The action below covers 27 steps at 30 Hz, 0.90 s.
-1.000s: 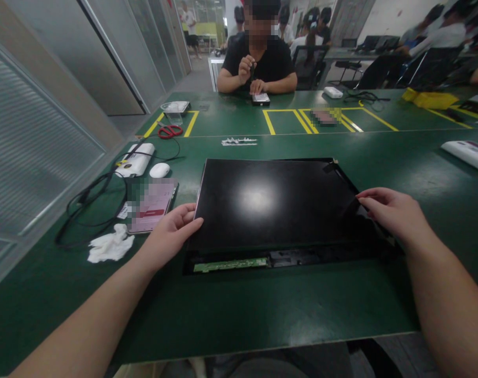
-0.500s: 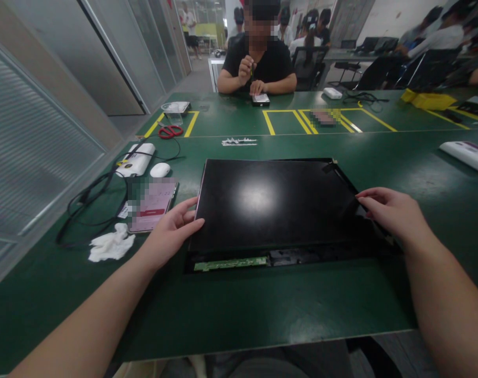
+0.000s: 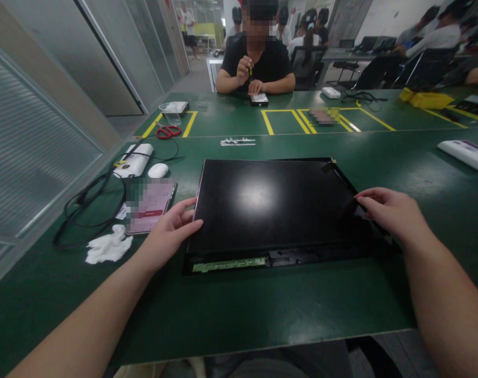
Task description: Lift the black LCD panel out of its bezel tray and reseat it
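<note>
A black LCD screen panel [image 3: 258, 205] lies in a dark frame on the green table, its left edge standing slightly off the frame. Along the near side runs a narrow green circuit board [image 3: 229, 264]. My left hand [image 3: 178, 223] grips the panel's left edge, thumb on top and fingers at the side. At the right edge, my right hand [image 3: 392, 210] is closed in a pinch, thumb and forefinger together on the panel's rim. The exact contact under the right fingertips is hidden.
Left of the panel are a phone [image 3: 150, 206], crumpled tissue [image 3: 108, 244], a black cable [image 3: 81, 199], a white oval case [image 3: 158, 170] and red-handled scissors [image 3: 168, 132]. Across the table [image 3: 262, 320], a person in black [image 3: 258, 63] handles a hard drive [image 3: 259, 99].
Both hands keep their hold on the panel's edges, with hardly any movement. The whole view has shifted very slightly.
</note>
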Available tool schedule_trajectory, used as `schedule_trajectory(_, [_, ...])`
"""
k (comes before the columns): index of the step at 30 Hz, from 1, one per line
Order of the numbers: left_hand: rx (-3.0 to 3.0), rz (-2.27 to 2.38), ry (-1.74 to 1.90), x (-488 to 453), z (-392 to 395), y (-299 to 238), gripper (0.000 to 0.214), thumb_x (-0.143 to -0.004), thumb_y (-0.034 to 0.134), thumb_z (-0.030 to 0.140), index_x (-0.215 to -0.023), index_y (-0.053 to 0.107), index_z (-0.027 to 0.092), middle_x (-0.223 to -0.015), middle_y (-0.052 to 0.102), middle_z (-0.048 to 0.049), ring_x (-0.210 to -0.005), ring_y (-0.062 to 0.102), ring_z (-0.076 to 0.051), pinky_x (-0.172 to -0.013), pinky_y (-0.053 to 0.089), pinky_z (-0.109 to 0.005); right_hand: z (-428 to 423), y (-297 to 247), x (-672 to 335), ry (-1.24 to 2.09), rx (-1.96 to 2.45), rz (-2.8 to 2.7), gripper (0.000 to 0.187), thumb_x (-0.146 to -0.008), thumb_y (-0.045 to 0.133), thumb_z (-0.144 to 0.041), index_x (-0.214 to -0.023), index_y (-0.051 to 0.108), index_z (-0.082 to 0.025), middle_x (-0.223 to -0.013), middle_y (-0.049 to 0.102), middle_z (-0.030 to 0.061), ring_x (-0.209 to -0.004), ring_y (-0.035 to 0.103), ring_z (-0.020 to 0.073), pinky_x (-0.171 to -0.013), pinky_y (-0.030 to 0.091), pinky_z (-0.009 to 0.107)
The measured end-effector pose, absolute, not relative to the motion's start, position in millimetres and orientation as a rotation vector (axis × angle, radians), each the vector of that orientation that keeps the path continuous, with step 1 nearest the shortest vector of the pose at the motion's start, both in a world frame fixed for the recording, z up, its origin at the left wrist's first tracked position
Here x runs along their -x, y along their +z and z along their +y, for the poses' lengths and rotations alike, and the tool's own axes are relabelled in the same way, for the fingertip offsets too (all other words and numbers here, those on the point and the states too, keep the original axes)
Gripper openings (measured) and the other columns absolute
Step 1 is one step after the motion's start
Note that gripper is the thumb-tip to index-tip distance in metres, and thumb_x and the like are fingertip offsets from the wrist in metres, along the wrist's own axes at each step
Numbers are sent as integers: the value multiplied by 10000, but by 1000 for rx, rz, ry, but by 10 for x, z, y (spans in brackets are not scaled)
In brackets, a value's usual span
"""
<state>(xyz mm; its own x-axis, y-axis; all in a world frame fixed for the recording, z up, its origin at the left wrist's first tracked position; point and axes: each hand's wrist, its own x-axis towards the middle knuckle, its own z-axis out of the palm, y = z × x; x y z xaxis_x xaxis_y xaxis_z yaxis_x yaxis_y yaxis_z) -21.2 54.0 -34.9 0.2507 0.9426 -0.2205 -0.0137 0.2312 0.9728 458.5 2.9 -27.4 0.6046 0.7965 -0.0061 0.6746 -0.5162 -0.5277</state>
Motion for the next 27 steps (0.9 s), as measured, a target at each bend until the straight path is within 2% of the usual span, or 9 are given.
schedule_trajectory(5, [-1129, 1093, 872, 224, 539, -346, 656, -779, 908, 288, -1371, 634, 221, -1093, 861, -60, -1012, 825, -293, -890, 669, -394, 23, -259, -4582, 330, 2367, -1179, 369, -717, 599, -514, -908, 795, -267, -672, 717, 23, -682, 701, 257, -723, 492, 401])
schedule_trajectory(11, [-1158, 1085, 851, 231, 545, -331, 634, -803, 894, 308, -1373, 631, 221, -1099, 855, -79, -1035, 822, -326, -919, 671, -456, 12, -247, -4574, 346, 2376, -1186, 375, -729, 600, -514, -930, 794, -264, -689, 725, 27, -689, 705, 261, -716, 494, 402])
schedule_trajectory(27, [-1134, 1061, 857, 212, 535, -326, 547, -812, 865, 240, -1296, 610, 238, -1097, 853, -49, -1038, 819, -289, -918, 657, -408, 17, -153, -4492, 337, 2417, -1188, 343, -723, 596, -490, -889, 786, -259, -624, 694, 22, -672, 698, 271, -738, 496, 414])
